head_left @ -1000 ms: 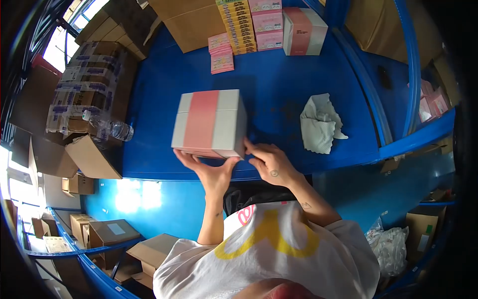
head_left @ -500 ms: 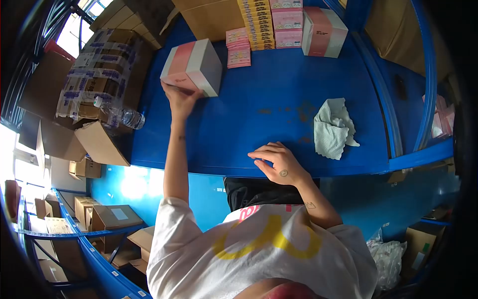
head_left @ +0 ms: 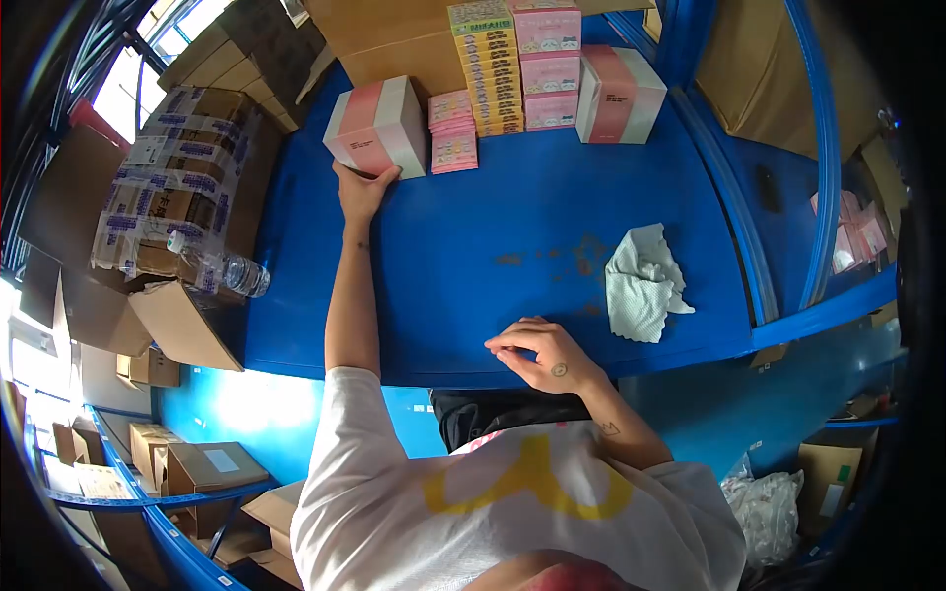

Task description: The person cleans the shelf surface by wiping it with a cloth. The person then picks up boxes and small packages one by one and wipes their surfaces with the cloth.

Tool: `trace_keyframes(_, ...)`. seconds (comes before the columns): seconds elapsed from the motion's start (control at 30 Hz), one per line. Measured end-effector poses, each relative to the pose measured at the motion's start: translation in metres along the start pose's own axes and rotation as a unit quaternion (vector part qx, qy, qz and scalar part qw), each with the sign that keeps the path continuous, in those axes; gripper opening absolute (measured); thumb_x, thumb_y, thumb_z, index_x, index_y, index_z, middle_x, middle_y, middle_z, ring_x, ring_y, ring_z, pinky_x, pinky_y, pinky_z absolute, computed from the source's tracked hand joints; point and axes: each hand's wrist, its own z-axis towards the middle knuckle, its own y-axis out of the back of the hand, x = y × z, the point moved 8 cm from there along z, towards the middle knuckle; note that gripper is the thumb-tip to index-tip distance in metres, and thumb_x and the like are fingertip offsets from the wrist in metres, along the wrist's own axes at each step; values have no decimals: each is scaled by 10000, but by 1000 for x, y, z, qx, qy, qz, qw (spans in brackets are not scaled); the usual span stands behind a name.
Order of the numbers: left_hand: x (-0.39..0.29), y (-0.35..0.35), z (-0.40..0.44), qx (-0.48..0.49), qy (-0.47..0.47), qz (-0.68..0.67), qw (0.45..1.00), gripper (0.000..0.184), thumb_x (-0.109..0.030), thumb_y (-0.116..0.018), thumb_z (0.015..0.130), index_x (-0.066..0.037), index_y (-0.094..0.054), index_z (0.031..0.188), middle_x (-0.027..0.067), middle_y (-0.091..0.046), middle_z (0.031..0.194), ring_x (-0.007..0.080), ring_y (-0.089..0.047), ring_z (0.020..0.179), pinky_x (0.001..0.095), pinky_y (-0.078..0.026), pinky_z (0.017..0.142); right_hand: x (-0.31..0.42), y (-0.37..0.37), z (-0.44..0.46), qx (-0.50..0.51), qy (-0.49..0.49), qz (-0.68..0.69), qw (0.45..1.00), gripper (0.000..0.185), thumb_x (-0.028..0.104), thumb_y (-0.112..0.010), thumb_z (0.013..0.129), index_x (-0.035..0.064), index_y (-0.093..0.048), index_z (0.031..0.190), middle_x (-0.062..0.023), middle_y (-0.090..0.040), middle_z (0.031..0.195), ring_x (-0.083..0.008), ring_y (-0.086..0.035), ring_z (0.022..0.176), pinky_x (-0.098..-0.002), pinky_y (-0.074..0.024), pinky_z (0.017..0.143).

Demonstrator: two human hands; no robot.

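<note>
My left hand (head_left: 363, 194) grips the front lower edge of a white cardboard box with a pink band (head_left: 377, 128), thumb at the right and fingers at the left. This box stands at the back left of the blue table, just left of a stack of small pink packets (head_left: 453, 138). Near the table's front edge, my right hand (head_left: 542, 355) holds nothing; its fingers are loosely bent, with the thumb a little apart. To its right lies a crumpled pale green cloth (head_left: 645, 284).
A similar white and pink box (head_left: 619, 96) stands at the back right. Beside it rise stacks of pink boxes (head_left: 549, 76) and yellow boxes (head_left: 493, 84). On the left are a taped carton (head_left: 182, 172) and a plastic bottle (head_left: 241, 275). A blue upright (head_left: 724, 207) borders the table's right side.
My left hand has pushed the white and pink box back, closer alongside the pink packets. My right hand's fingers have drawn closer together. The camera view has shifted.
</note>
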Motion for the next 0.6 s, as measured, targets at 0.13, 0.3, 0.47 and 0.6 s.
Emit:
trace_keyframes(0.13, 1, -10, 0, -21, 6, 24, 999, 927, -328, -905, 627, 15, -348, 1283, 242, -583, 1161, 394, -636, 996, 416, -515, 882, 1, -1, 0, 5, -2, 13, 1000, 183, 6, -670, 801, 43, -709, 975, -38, -718, 895, -165, -616, 718, -279, -470, 750)
trace_keyframes(0.3, 1, -17, 14, -27, -13, 18, 999, 931, -338, -907, 618, 11, -354, 1279, 236, -588, 1171, 388, -638, 1006, 421, -517, 877, 5, 0, 6, 16, 6, 19, 1000, 191, 13, -673, 804, 52, -704, 988, -44, -714, 898, -174, -617, 700, -284, -477, 766)
trace_keyframes(0.47, 2, -20, 13, -22, 3, 47, 999, 928, -340, -906, 619, 5, -353, 1280, 233, -589, 1177, 382, -639, 1010, 417, -519, 869, 3, 2, 3, 23, -5, 49, 999, 230, 0, -679, 800, 48, -699, 1024, -47, -712, 911, -170, -621, 714, -271, -488, 723)
trace_keyframes(0.6, -6, -22, 17, -10, 3, 53, 999, 937, -341, -903, 624, 2, -337, 1288, 234, -588, 1186, 379, -640, 1009, 412, -519, 865, 8, 15, 7, 11, 7, 119, 993, 298, -26, -678, 801, 36, -680, 1092, -65, -695, 961, -165, -630, 768, -249, -498, 678)
